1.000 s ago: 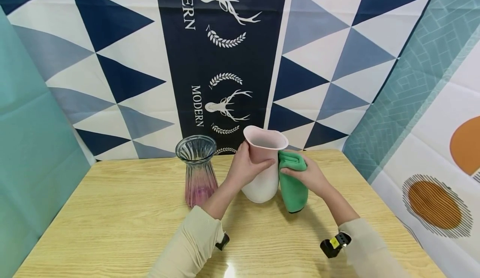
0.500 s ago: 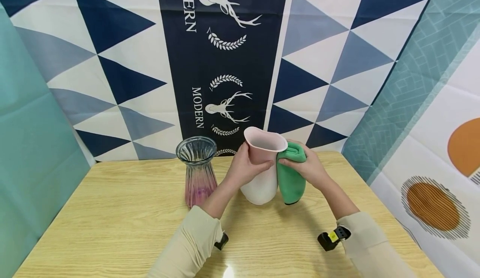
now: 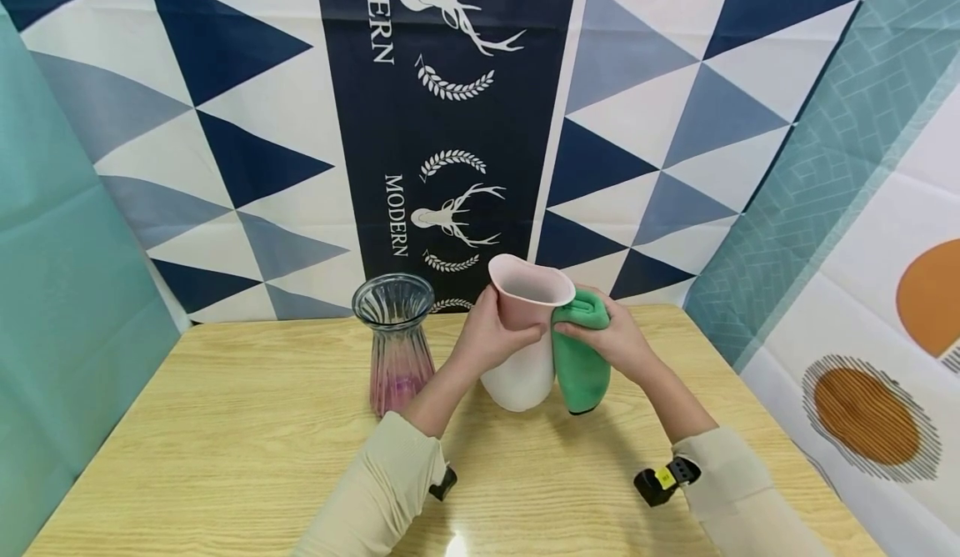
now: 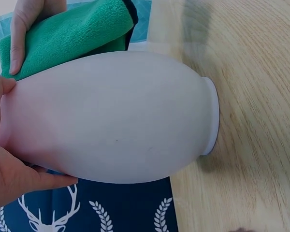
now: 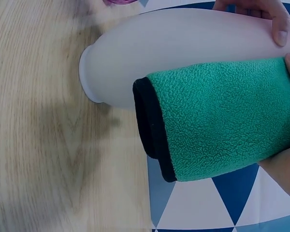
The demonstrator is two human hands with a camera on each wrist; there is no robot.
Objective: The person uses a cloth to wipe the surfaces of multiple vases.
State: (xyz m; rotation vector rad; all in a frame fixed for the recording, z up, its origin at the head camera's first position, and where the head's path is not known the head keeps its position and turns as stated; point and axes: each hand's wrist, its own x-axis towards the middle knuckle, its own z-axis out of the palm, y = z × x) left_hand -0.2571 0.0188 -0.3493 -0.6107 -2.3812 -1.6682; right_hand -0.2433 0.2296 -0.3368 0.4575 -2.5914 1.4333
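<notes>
Green cloth (image 3: 582,367) has risen slightly — right hand (image 3: 618,342) gripping it, left hand (image 3: 487,338) clasping the vase (image 3: 522,378).

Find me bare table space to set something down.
The table is bare left of the ribbed glass vase and between the sleeves, in front of the pink-white vase. Back centre is crowded: the left hand grips that vase, the right hand a green cloth beside it.

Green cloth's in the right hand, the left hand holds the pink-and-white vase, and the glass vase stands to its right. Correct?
Not quite: the glass vase stands to the left of the pink-and-white vase; the head view shows this. The right hand does hold the green cloth, and the left hand that vase.
</notes>
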